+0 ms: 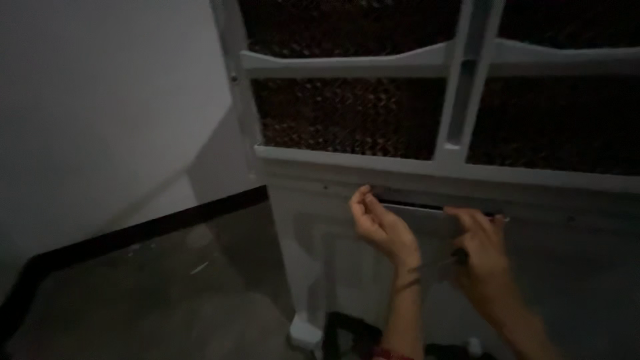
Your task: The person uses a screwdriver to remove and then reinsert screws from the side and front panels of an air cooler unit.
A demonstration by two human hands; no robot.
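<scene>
- The left hand has its fingers curled, the tips pressed at the left end of a dark slot in the white cooler.
- The right hand is closed around a thin dark tool, seemingly a screwdriver; its fingertips touch the slot's right end.
- The slot's long axis runs level, left to right, just under the cooler's lower rail, directly ahead of both hands.
- Both hands are about equally near.
- Dark mesh pads fill the frame above.
</scene>
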